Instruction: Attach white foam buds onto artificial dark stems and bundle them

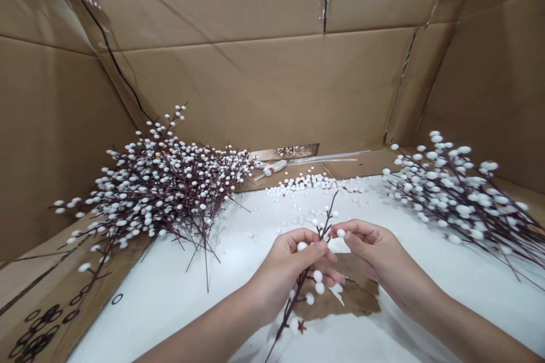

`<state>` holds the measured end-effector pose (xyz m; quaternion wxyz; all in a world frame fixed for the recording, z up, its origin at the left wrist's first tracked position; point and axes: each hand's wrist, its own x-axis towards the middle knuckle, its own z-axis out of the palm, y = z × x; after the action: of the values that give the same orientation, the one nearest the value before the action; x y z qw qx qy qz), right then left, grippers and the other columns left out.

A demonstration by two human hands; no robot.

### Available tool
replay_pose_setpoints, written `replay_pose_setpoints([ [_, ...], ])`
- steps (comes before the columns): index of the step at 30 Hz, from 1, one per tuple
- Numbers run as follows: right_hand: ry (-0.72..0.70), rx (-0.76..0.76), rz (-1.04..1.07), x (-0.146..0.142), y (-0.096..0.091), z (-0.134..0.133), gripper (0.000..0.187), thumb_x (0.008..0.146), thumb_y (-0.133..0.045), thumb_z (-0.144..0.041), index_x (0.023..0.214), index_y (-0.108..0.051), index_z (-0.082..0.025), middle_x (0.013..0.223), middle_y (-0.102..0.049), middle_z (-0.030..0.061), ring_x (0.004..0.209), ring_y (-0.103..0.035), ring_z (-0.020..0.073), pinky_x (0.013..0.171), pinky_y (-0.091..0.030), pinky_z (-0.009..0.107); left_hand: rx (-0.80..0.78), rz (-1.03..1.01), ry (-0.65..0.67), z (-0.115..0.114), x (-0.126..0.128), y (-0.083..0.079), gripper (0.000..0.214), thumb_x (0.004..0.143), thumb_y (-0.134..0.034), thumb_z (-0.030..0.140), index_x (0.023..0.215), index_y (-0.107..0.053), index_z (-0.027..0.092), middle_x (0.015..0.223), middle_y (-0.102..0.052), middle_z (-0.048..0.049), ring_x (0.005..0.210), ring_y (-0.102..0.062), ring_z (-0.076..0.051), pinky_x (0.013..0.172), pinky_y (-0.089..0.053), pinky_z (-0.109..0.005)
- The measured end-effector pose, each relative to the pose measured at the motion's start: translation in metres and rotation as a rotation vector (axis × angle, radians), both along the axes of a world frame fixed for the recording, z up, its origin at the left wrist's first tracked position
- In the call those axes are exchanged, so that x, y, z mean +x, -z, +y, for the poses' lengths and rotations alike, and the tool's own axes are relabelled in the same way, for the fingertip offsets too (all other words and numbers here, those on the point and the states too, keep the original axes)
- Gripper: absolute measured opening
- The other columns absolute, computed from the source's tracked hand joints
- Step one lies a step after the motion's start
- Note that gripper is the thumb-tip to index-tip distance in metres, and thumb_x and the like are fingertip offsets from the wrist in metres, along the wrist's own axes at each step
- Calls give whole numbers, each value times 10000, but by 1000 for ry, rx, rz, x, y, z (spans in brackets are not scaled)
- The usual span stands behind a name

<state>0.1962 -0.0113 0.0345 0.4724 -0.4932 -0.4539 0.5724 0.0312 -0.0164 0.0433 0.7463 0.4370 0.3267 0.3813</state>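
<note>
A person is working with 2 bare hands on an artificial berry branch (293, 305), its dark reddish stem slanting up through the middle of the frame and its white foam berries set along short twigs. The left hand (283, 272) has its grip closed around the middle of the branch, with fingers (313, 249) curling across the stem and berries showing beside them. The right hand (368, 252) is holding a tight pinch, its thumb and forefinger closing on a single white berry (340, 233) near the upper end of the branch.

Left of the branch, a large heap of matching berry branches (153, 193) is spreading across the cardboard and the edge of a white-covered worktop (170, 317). Right of the branch, a smaller heap (451, 198) is lying on the same surface. Beyond the branch, loose white foam berries (306, 182) are lying in a scattered band, with a small white tool (270, 168) and clear rods (327, 156) behind them. A torn brown cardboard patch (357, 300) is showing directly beneath the branch. Cardboard walls (255, 85) are rising behind the branch on 3 sides.
</note>
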Motion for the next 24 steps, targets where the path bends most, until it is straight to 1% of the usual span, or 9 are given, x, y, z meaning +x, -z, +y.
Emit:
replay_pose_setpoints([
  [2, -12, -14, 38, -2, 2, 0, 399, 550, -722, -512, 756, -646, -178, 599, -577, -14, 374, -311, 26, 360, -192, 161, -15, 5, -10, -1, 1, -1, 225, 723, -627, 331, 703, -489, 154, 806, -654, -27, 601, -647, -116, 484, -440, -158],
  [4, -37, -22, 71, -4, 2, -1, 399, 537, -731, -507, 740, -646, -174, 587, -580, -9, 387, -361, 39, 359, -216, 155, -26, 11, -14, -2, 1, -3, 229, 711, -640, 309, 685, -470, 159, 779, -668, -36, 593, -649, -117, 470, -438, -151],
  [6, -54, -19, 94, -5, 2, -2, 396, 529, -738, -502, 728, -647, -172, 604, -595, 5, 437, -441, 68, 371, -267, 158, -36, 13, -24, -3, 2, -5, 249, 685, -666, 291, 659, -455, 162, 703, -667, -29, 595, -653, -123, 498, -457, -157],
  [9, -54, -20, 91, -6, 0, -4, 403, 508, -751, -494, 713, -650, -163, 653, -617, 31, 530, -521, 110, 409, -341, 175, -28, -2, -46, -2, 3, -5, 281, 642, -702, 285, 629, -452, 157, 678, -656, -20, 644, -665, -143, 588, -497, -192],
  [11, -57, -26, 78, -7, -2, -4, 411, 492, -758, -495, 691, -648, -154, 634, -609, 28, 522, -518, 109, 415, -354, 182, -23, -3, -47, -3, 3, -4, 292, 629, -711, 291, 620, -454, 154, 661, -648, -19, 655, -666, -151, 616, -506, -211],
  [13, -71, -35, 82, -8, -4, -5, 407, 479, -766, -490, 662, -643, -149, 575, -579, 5, 480, -490, 93, 414, -355, 187, -16, -7, -42, -3, 3, -3, 296, 625, -715, 291, 613, -454, 151, 638, -639, -17, 653, -663, -150, 635, -511, -223],
  [17, -108, -53, 153, -10, -8, -6, 376, 457, -792, -448, 620, -640, -145, 526, -549, -22, 471, -479, 78, 459, -383, 193, 7, -36, -30, -5, 1, -1, 268, 649, -700, 276, 627, -465, 147, 640, -640, -23, 660, -657, -146, 667, -519, -247],
  [21, -164, -37, 213, -8, -4, -5, 326, 504, -784, -416, 629, -646, -148, 530, -555, -26, 476, -489, 75, 482, -393, 197, 19, -43, -23, -4, 1, -1, 243, 666, -686, 261, 635, -476, 143, 646, -636, -24, 660, -656, -150, 669, -522, -258],
  [24, -183, -8, 202, -6, 0, -5, 303, 538, -770, -406, 649, -649, -151, 543, -564, -22, 475, -491, 74, 462, -378, 189, 17, -40, -23, -4, 1, -2, 233, 673, -680, 249, 631, -477, 142, 659, -638, -27, 664, -657, -153, 671, -522, -261],
])
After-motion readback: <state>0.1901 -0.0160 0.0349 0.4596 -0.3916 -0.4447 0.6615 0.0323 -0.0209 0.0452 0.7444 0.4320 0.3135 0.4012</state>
